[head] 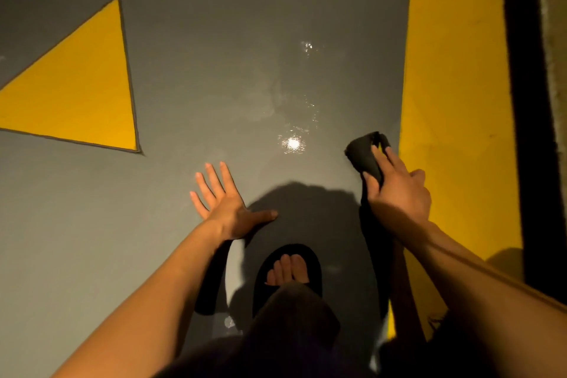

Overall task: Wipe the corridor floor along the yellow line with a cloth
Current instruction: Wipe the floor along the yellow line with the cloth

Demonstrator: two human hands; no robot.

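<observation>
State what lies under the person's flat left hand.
The left hand, fingers spread, rests on the bare grey corridor floor. Nothing shows beneath it, though the patch under the palm is covered.

cloth [365, 155] lies between line [454, 101] on right and triangle [79, 92] on left

1. Cloth [365, 154]: dark, nearly black, bunched into a loose roll, sitting right at the left edge of the yellow line.
2. Yellow line [454, 77]: wide painted band along the right side.
3. Corridor floor [214, 55]: glossy grey, glinting wet patches mid-way.
</observation>
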